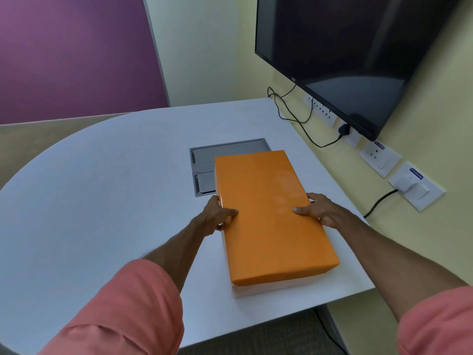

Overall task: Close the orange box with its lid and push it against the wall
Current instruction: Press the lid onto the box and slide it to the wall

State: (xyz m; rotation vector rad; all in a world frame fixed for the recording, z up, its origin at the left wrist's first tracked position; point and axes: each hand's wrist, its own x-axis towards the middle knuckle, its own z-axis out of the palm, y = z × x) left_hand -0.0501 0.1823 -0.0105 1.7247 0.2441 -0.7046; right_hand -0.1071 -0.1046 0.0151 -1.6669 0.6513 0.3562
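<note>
The orange lid [268, 213] lies flat on top of the box, whose pale lower wall [271, 289] shows beneath its near edge. The box stands on the white table [102, 188], a gap away from the yellow wall [422, 239] on the right. My left hand [217, 216] grips the lid's left long edge, thumb on top and fingers down the side. My right hand [317, 208] holds the right long edge the same way. The box's far left corner overlaps a grey floor-box plate [204, 160] set in the table.
A black screen [345, 47] hangs on the yellow wall above a row of sockets [322, 111] and switch plates [417, 185]. A black cable [302, 124] trails over the table's far right part. A strip of bare table runs between box and wall.
</note>
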